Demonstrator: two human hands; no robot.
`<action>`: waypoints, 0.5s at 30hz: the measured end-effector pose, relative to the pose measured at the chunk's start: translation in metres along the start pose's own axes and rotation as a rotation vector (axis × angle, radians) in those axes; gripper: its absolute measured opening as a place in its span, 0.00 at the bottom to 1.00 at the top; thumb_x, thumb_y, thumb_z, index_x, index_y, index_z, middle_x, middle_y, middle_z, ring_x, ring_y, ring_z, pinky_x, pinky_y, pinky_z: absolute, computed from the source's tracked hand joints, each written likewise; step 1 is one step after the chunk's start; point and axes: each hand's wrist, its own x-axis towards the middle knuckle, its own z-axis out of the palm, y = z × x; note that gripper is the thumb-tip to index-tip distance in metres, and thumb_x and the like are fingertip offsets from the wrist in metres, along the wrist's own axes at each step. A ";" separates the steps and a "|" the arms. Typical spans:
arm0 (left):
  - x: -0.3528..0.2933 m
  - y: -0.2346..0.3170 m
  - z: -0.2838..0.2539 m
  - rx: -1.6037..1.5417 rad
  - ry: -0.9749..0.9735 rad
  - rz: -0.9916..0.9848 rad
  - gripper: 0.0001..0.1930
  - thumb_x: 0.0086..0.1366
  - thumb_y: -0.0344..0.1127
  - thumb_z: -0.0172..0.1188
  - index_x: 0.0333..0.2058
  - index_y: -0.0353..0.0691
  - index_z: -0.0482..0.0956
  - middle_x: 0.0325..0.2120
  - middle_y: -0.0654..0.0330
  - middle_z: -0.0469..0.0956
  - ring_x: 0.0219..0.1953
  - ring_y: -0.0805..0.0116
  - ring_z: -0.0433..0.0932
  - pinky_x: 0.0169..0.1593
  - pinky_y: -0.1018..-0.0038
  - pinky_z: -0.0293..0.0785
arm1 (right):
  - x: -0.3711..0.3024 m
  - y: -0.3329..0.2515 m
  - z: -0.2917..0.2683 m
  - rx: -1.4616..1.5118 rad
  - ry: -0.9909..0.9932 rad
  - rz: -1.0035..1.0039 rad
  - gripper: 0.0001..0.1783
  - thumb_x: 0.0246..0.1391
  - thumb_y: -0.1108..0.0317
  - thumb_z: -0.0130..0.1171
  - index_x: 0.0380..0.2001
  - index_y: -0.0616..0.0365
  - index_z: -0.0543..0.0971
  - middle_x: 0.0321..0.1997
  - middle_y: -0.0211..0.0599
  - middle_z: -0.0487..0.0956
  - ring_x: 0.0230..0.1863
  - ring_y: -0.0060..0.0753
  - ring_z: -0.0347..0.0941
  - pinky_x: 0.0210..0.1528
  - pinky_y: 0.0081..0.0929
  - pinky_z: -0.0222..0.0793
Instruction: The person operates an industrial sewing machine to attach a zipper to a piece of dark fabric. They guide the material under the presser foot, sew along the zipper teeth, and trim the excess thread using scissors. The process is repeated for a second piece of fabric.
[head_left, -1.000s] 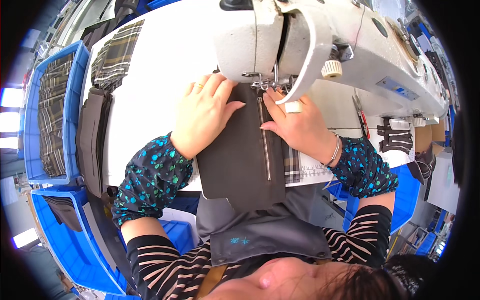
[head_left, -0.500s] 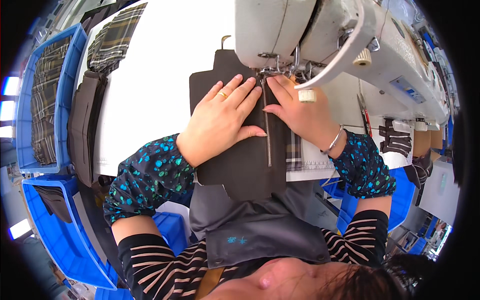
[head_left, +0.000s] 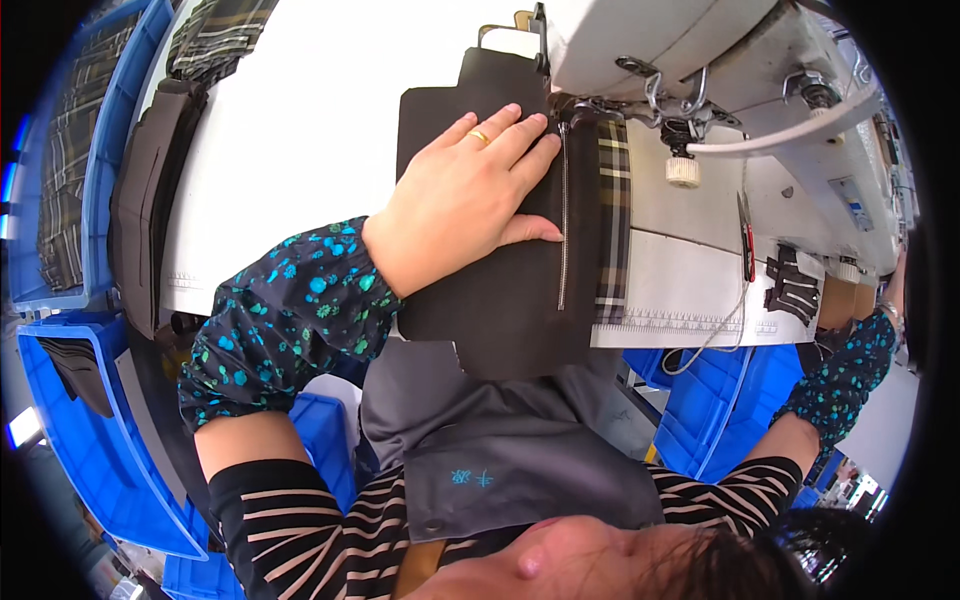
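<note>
My left hand (head_left: 470, 190) lies flat on a dark brown panel (head_left: 490, 320), fingers spread, thumb at the zipper (head_left: 563, 240). Metal zipper teeth run lengthwise down the panel. Beneath its right side, plaid fabric (head_left: 613, 220) sticks out. The panel's upper right edge sits at the needle area of a white sewing machine (head_left: 660, 45), and its lower end hangs past the table's front edge. Far to the right, beyond the machine's body, my right hand (head_left: 896, 280) shows only in part at the picture's rim; its fingers are hidden.
Red-handled snips (head_left: 746, 240) and small dark strips (head_left: 793, 288) lie right on the white table (head_left: 300, 150). Stacked brown panels (head_left: 155, 210) and folded plaid fabric (head_left: 215, 35) sit left. Blue bins (head_left: 110, 440) stand beside the table, one holding plaid pieces. A ruler strip marks the front edge.
My right hand has left the panel beside the zipper and moved far right past the machine. My left hand stays flat on the panel. The view has shifted somewhat.
</note>
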 end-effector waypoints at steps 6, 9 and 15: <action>-0.002 -0.002 0.003 0.007 0.017 -0.009 0.40 0.64 0.62 0.65 0.64 0.36 0.76 0.64 0.52 0.76 0.68 0.50 0.73 0.69 0.58 0.71 | -0.026 0.061 -0.003 0.440 -0.122 0.389 0.24 0.74 0.56 0.57 0.60 0.66 0.78 0.61 0.41 0.81 0.59 0.34 0.78 0.60 0.30 0.74; -0.001 -0.004 0.004 0.007 0.017 -0.002 0.40 0.64 0.63 0.65 0.64 0.36 0.75 0.64 0.52 0.76 0.68 0.51 0.73 0.69 0.58 0.71 | -0.040 0.062 -0.010 0.364 -0.143 0.381 0.26 0.74 0.55 0.57 0.61 0.67 0.78 0.61 0.40 0.81 0.60 0.33 0.79 0.61 0.29 0.74; -0.002 -0.004 0.002 0.023 0.011 -0.006 0.40 0.64 0.63 0.65 0.64 0.36 0.76 0.64 0.53 0.76 0.68 0.51 0.73 0.69 0.59 0.71 | -0.017 0.027 -0.005 0.029 -0.184 0.323 0.27 0.73 0.51 0.57 0.57 0.65 0.82 0.56 0.35 0.83 0.51 0.29 0.79 0.54 0.26 0.73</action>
